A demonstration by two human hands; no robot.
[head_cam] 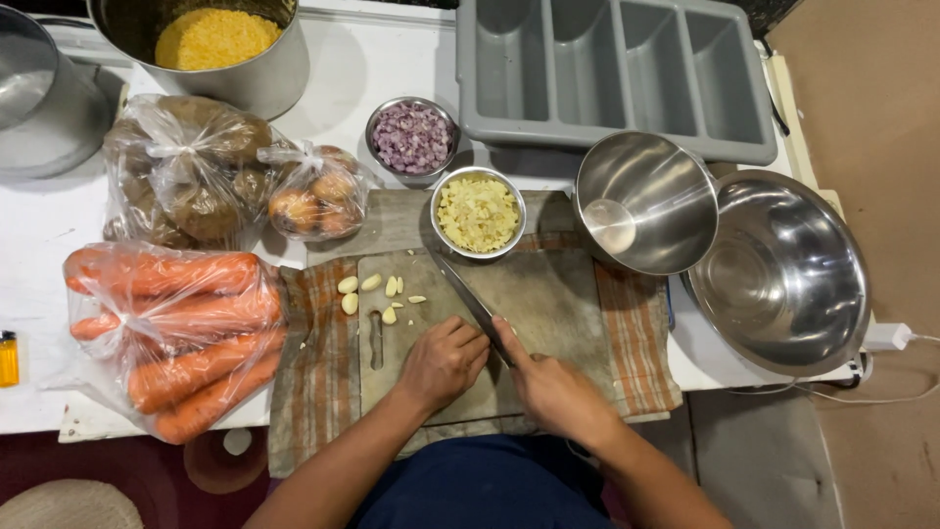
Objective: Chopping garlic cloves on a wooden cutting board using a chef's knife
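My right hand (553, 387) grips the handle of a kitchen knife (468, 299), its blade angled up and left across the wooden cutting board (548, 299). My left hand (443, 360) rests on the board beside the blade, fingers curled; whether it holds anything I cannot tell. Several peeled garlic cloves (370, 291) lie on the board's upper left. A small steel bowl of chopped pale-yellow pieces (478, 212) stands at the board's far edge.
A checked cloth (318, 362) lies under the board. Bagged carrots (176, 333), potatoes (186, 171) and onions (315, 196) sit left. A bowl of chopped purple onion (412, 136), a pot of yellow grain (217, 39), a grey divided tray (612, 69) and two empty steel bowls (783, 274) surround it.
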